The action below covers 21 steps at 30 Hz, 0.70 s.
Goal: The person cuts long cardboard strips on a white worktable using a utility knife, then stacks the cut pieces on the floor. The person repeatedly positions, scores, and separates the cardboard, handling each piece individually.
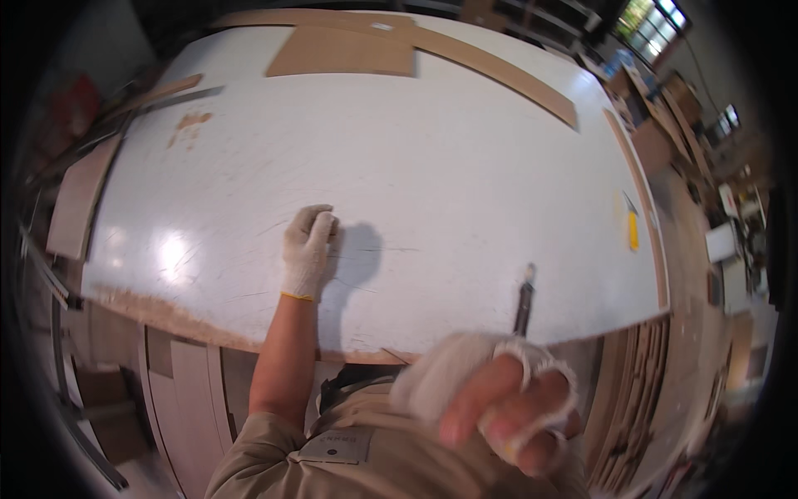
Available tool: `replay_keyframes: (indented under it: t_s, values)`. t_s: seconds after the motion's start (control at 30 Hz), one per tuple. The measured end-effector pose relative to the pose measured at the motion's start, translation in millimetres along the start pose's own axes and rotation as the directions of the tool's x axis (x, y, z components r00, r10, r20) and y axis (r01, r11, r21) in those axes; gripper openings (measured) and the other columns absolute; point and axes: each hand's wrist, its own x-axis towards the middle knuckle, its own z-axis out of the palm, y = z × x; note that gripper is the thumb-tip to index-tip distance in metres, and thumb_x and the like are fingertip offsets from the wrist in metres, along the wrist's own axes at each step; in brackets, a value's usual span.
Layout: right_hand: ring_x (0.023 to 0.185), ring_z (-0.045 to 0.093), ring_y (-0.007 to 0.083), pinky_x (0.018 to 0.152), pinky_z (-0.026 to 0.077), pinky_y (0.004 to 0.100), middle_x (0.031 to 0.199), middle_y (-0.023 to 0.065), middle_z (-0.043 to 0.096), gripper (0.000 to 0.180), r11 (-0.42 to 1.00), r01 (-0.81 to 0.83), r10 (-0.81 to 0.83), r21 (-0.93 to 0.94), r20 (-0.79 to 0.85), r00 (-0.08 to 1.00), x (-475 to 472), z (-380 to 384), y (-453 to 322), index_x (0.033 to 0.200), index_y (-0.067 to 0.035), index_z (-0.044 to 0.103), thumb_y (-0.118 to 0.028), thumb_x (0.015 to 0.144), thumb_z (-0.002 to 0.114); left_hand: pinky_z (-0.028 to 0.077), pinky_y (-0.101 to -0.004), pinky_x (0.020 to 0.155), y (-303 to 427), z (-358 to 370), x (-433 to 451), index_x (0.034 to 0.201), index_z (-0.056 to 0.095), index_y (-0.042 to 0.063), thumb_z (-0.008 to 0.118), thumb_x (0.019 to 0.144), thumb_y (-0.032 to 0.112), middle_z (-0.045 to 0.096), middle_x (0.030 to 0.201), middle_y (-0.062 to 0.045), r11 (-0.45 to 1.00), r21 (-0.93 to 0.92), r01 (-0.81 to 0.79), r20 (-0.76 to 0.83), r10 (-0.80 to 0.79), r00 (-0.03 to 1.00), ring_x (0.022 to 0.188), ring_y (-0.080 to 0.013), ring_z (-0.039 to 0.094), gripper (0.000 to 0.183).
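Observation:
My left hand (307,244), in a white knit glove with a yellow cuff edge, is over the scratched white tabletop (436,187). Its fingers are curled in and the thumb rests against them; no object shows in it. Close to the camera, in front of my chest, is my right hand (492,399), blurred, in a white glove that leaves the fingertips bare. Those fingers are bent, and I cannot tell whether they hold anything. Beyond them shows a dark, slim pen-like tool (523,305) with a lighter tip, its lower end hidden by the hand.
A yellow utility knife (633,231) lies near the right edge, beside a long wooden strip (636,199). Brown boards (349,53) lie along the far side. At left are a pale panel (84,199) and a metal strip (181,98). Wood lengths (629,399) are stacked below the right front edge.

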Motion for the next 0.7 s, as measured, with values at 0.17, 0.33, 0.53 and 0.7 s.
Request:
replay_keyframes:
  t_s: [0.17, 0.33, 0.53, 0.7]
  values:
    - [0.102, 0.065, 0.0371, 0.089, 0.054, 0.0458, 0.114, 0.0162, 0.068, 0.035, 0.286, -0.259, 0.325, -0.922, -0.161, 0.932, -26, -87, 123, 0.112, -0.001, 0.065, -0.01, 0.08, 0.073, 0.058, -0.031, 0.073, 17, -90, 9, 0.115, 0.065, -0.003, 0.061, 0.103, 0.019, 0.069, 0.091, -0.011, 0.988, -0.151, -0.018, -0.189, -0.011, 0.982, 0.081, -0.0178, 0.067, 0.026]
    - [0.101, 0.064, 0.0361, 0.089, 0.055, 0.0458, 0.113, 0.0159, 0.068, 0.031, 0.107, -0.133, 0.39, -0.985, -0.082, 0.917, -37, -126, 194, 0.108, -0.003, 0.068, -0.007, 0.078, 0.075, 0.058, -0.0322, 0.072, 22, -151, 44, 0.117, 0.065, -0.002, 0.061, 0.103, 0.023, 0.069, 0.093, -0.011, 0.939, -0.318, -0.134, -0.341, 0.019, 0.94, 0.082, -0.0188, 0.067, 0.029]
    - [0.099, 0.065, 0.0343, 0.085, 0.058, 0.0412, 0.109, 0.0164, 0.068, 0.03, 0.281, -0.311, 0.572, -0.908, -0.102, 0.814, -15, -148, 218, 0.106, -0.002, 0.069, -0.005, 0.077, 0.075, 0.058, -0.0311, 0.07, 28, -153, 97, 0.118, 0.064, -0.001, 0.062, 0.101, 0.026, 0.069, 0.094, -0.01, 0.937, -0.338, -0.086, -0.337, -0.036, 0.941, 0.082, -0.0176, 0.067, 0.032]
    - [0.104, 0.065, 0.0351, 0.094, 0.054, 0.0441, 0.111, 0.0169, 0.068, 0.032, 0.33, -0.213, 0.656, -0.919, 0.061, 0.753, 91, -170, 261, 0.109, -0.003, 0.069, -0.006, 0.078, 0.074, 0.057, -0.0317, 0.076, 37, -149, 134, 0.117, 0.066, -0.003, 0.066, 0.099, 0.026, 0.069, 0.097, -0.009, 0.934, -0.345, -0.088, -0.371, -0.05, 0.927, 0.088, -0.0161, 0.066, 0.034]
